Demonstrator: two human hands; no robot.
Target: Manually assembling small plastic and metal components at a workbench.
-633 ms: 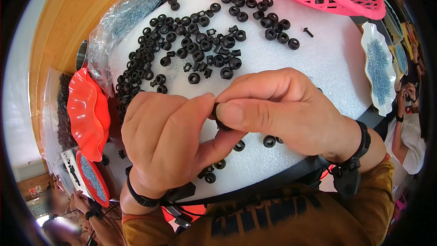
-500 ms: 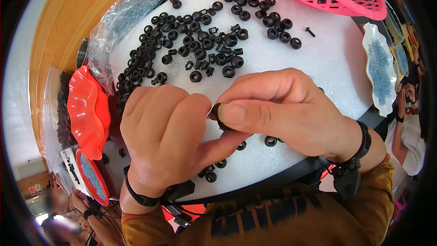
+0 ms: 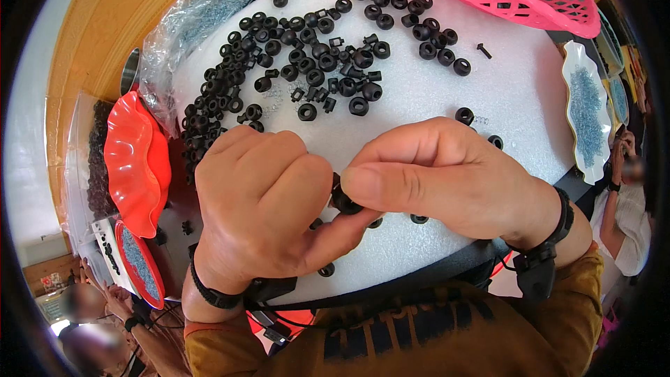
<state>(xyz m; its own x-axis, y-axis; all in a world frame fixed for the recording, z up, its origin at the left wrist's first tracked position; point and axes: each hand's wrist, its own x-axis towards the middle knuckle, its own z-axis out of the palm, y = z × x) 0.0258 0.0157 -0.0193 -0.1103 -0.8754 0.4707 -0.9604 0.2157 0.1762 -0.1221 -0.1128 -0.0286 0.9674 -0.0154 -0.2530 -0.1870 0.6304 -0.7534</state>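
Currently, right fingers (image 3: 364,186) and, seemingly, left fingers (image 3: 310,176) pinch a black piece (image 3: 344,200); dark print (image 3: 401,331) marks the shirt (image 3: 488,352).

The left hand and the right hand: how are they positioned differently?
The left hand is curled, its back and knuckles toward the camera and its fingertips hidden; the right hand is turned so its thumb and forefinger show.
The left hand's thumb reaches below the black piece; the right hand's thumb comes in from its right side.
Both hands meet at that piece, and each wrist wears a black strap.
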